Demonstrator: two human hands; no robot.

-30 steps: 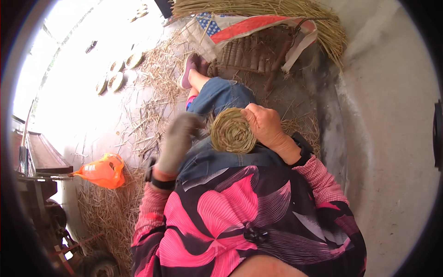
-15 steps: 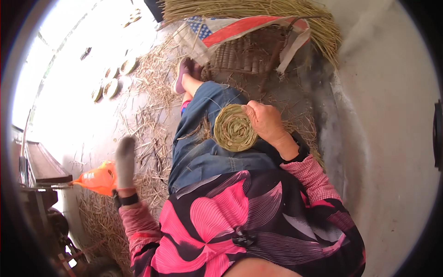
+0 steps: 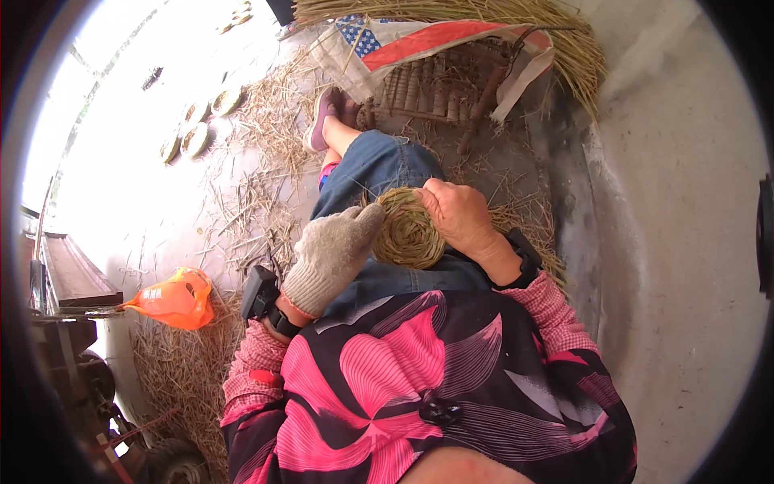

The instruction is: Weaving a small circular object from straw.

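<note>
A round, spirally coiled straw mat [image 3: 408, 230] of greenish-yellow strands is held above my lap. My bare right hand [image 3: 459, 216] pinches its right edge, thumb across the near face. My left hand [image 3: 334, 252], in a pale knitted glove, has its fingers closed at the mat's upper left edge. Whether it also pinches a single strand there is too small to tell. Blue denim [image 3: 387, 165] covers my legs beneath the mat.
An orange plastic bag [image 3: 173, 298] hangs at the left beside a wheeled machine [image 3: 89, 379]. Loose straw [image 3: 258, 214] litters the floor. Several round woven pieces [image 3: 194, 139] lie far left. Ahead stands a bamboo chair [image 3: 427, 89] under a striped sheet [image 3: 435, 39], near a long straw bundle [image 3: 484, 11].
My left hand has swung in from the far left, beside the orange bag, to the mat's left edge. My right hand has kept its hold on the mat.
</note>
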